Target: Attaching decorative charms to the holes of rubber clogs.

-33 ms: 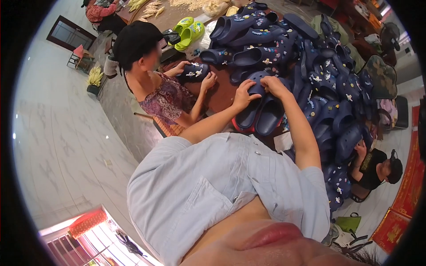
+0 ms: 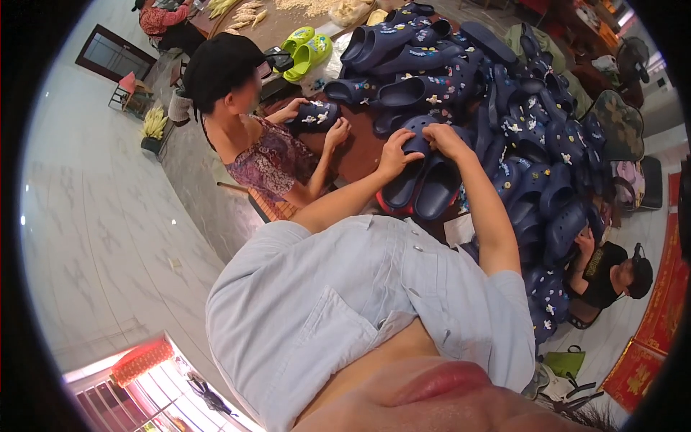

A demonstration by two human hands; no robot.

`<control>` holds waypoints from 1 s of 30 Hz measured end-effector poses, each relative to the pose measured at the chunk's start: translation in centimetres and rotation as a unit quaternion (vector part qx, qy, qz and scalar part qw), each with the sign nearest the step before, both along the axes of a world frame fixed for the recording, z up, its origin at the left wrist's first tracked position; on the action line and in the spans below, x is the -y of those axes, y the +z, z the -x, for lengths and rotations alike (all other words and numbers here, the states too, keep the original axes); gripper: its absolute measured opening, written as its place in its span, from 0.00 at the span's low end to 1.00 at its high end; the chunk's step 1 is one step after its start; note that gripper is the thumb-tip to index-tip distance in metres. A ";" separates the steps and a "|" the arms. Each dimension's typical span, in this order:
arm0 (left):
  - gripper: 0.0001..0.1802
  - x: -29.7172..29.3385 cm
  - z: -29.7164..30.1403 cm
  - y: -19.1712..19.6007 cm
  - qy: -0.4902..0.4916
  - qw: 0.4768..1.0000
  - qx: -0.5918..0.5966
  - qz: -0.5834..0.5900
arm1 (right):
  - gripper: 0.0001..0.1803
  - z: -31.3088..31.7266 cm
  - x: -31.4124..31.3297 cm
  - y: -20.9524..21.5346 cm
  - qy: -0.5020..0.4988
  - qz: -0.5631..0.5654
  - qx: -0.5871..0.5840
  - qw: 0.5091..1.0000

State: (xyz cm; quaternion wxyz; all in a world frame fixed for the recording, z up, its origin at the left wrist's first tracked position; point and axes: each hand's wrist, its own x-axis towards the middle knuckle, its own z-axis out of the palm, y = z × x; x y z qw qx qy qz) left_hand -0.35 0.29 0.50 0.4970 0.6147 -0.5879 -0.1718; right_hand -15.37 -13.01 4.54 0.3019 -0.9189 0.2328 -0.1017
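A pair of navy foam clogs lies in front of me, heels toward me. My left hand (image 2: 398, 153) is closed on the upper of the left clog (image 2: 417, 125), its thumb at the strap side and fingers over the holed toe. Against the right side of that same toe, my right hand (image 2: 445, 139) has its fingers pressed together; whatever may be in them is too small to make out. The right clog (image 2: 437, 191) sits alongside, its toe partly hidden under my right hand. Something red (image 2: 393, 211) shows beneath the pair.
Many navy clogs with charms are heaped at the right and far side (image 2: 529, 122). Lime-green clogs (image 2: 311, 56) stand at the far left of the table (image 2: 360, 155). To my left a co-worker (image 2: 270, 162) holds a navy clog (image 2: 317, 117); another person (image 2: 612, 273) is at the right.
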 end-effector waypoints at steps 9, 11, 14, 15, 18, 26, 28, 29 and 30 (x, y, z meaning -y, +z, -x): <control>0.32 0.3 -0.2 0.1 0.000 1.000 0.006 0.011 | 0.09 0.7 -1.1 0.4 -0.039 -0.030 0.050 0.998; 0.31 0.5 -0.2 0.0 0.003 1.000 0.011 0.013 | 0.10 1.1 -1.2 0.1 -0.060 -0.019 0.067 0.996; 0.30 0.3 -0.1 0.0 0.010 1.000 0.011 0.017 | 0.12 1.7 -1.9 0.0 -0.107 -0.033 0.083 0.990; 0.30 0.3 -0.1 0.0 0.008 1.000 0.011 0.016 | 0.12 1.8 -2.0 0.0 -0.110 -0.034 0.082 0.990; 0.30 0.3 -0.1 -0.1 -0.003 1.000 0.009 0.013 | 0.13 2.1 -2.4 0.2 -0.111 0.057 0.127 0.984; 0.30 0.3 -0.1 -0.4 0.010 0.999 0.042 0.020 | 0.11 6.1 -3.3 -0.6 -0.401 -0.059 0.279 0.871; 0.30 0.4 0.0 -0.5 0.011 0.999 0.040 0.020 | 0.09 8.5 -3.3 -3.1 -0.442 -0.158 0.346 0.813; 0.29 0.4 0.0 -0.3 0.011 0.999 0.038 0.023 | 0.08 9.5 -3.7 -4.3 -0.464 -0.172 0.364 0.789; 0.29 0.3 -0.2 -0.4 0.016 0.999 0.036 0.024 | 0.07 9.9 -4.6 -5.0 -0.487 -0.202 0.387 0.756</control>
